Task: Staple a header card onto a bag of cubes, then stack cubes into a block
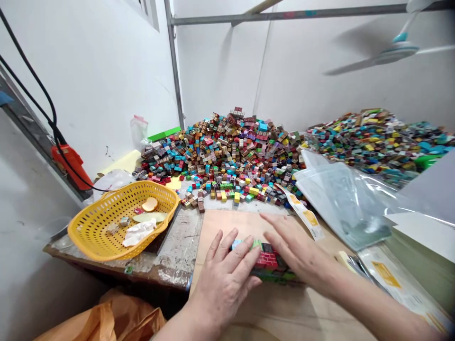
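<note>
On a light wooden board (227, 221) sits a block of small coloured cubes (267, 259), with red brick, green and blue patterns. My left hand (227, 270) lies over its left side, fingers spread and pointing forward. At its right side is my right hand (293, 246), fingers stretched out, the palm against or just beside the block. Both hands hide parts of the block, so its full outline cannot be seen.
A large heap of small patterned cubes (227, 151) lies behind the board, another heap (377, 142) at the back right. A yellow basket (95, 253) stands left. Clear plastic sheets (341, 203) and labelled strips (305, 215) lie right. An orange bag (117, 317) hangs below the table's left edge.
</note>
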### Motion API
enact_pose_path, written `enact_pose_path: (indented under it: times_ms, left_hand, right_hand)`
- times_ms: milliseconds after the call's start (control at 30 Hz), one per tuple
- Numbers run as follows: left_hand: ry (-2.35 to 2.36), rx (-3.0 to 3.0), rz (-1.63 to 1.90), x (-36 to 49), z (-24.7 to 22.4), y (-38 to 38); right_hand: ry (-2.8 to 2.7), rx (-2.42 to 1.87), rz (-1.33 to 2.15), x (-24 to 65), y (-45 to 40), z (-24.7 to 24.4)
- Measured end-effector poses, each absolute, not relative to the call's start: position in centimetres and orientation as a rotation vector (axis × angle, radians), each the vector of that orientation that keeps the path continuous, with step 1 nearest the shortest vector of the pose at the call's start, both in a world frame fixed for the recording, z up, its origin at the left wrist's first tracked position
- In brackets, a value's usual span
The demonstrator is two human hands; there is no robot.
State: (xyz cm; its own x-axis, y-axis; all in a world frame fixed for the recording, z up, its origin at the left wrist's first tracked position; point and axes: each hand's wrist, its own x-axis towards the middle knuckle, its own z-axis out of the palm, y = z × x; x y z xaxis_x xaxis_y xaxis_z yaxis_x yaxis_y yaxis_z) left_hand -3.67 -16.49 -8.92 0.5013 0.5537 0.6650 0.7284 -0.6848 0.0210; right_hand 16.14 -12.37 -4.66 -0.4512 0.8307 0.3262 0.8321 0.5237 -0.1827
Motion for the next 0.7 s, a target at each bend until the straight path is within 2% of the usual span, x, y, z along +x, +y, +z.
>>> enact_pose_path:
  times_ms: [133,333,500,700]
  left_hand:
    - [-1.075,-2.429,-1.082,-3.4,-8.8,-16.2]
    - [-0.980,-2.345,-1.188,-3.6,-8.9,-15.2]
    - [-0.981,-2.274,-1.271,-3.4,-9.3,-14.7]
    - [-0.992,-2.296,-1.292,-3.3,-9.4,-14.6]
  right_hand:
    - [-2.393,-1.691,0.106,16.7,-4.1,-4.5]
    - [-2.276,-2.039,0.105,15.7,6.6,-8.2]
    - [-2.242,-2.122,0.114,15.3,9.8,-10.3]
    - [-2.336,-1.941,0.233,15.6,9.7,-9.9]
